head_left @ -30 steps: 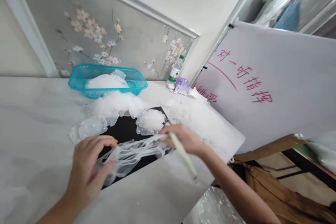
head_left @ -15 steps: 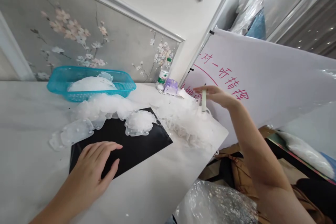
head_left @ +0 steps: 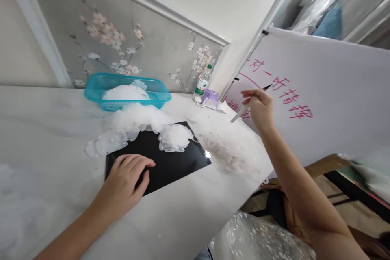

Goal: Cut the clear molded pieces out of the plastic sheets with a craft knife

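Observation:
My left hand (head_left: 126, 180) lies flat and open on the near left corner of a black sheet (head_left: 170, 162) on the white table (head_left: 45, 130). Nothing is in it. My right hand (head_left: 258, 107) is raised off the table's right edge, in front of a white board, fingers pinched on a thin white stick-like tool (head_left: 243, 111) with a dark tip. Below that hand lies a heap of white lacy scrap (head_left: 225, 146). White beaded lace pieces (head_left: 175, 137) sit along the far edge of the black sheet.
A teal basket (head_left: 157, 93) heaped with white pieces stands by the floral wall. A small bottle (head_left: 201, 85) and a purple object (head_left: 210, 99) are at the table's far corner. The white board (head_left: 329, 101) with red writing leans at right; a clear plastic bag (head_left: 258, 239) lies below.
The white netting stretched between both hands a second ago is gone from them. My right hand rose with the tool toward the board; my left hand flattened on the black sheet.

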Demonstrator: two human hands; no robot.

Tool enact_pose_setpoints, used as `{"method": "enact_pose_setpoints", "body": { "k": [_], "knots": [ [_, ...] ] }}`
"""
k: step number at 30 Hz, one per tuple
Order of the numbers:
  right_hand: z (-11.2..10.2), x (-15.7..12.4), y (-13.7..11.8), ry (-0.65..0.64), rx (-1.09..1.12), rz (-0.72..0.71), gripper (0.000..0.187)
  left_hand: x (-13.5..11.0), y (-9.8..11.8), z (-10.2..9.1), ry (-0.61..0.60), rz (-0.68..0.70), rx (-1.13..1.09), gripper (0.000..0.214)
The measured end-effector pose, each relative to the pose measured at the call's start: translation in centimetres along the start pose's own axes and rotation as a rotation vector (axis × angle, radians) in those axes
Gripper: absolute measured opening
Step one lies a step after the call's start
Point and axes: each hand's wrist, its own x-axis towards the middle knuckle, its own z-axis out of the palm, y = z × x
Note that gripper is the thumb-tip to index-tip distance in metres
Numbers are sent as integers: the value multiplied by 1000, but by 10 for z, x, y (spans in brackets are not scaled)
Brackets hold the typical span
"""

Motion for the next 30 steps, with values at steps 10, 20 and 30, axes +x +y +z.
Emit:
{"method": "enact_pose_setpoints", "body": {
  "k": [10,20,30],
  "knots": [
    [96,-161,-27,-825,-538,-836,36,-22,11,-7,-183,-326,139,26],
    [106,-133,16,-435,-581,-212,39,-13,-22,-9,-87,-404,324,43],
    [114,-114,44,-426,-369,-230,49,53,-80,0,-27,-757,98,73]
  ]
}}
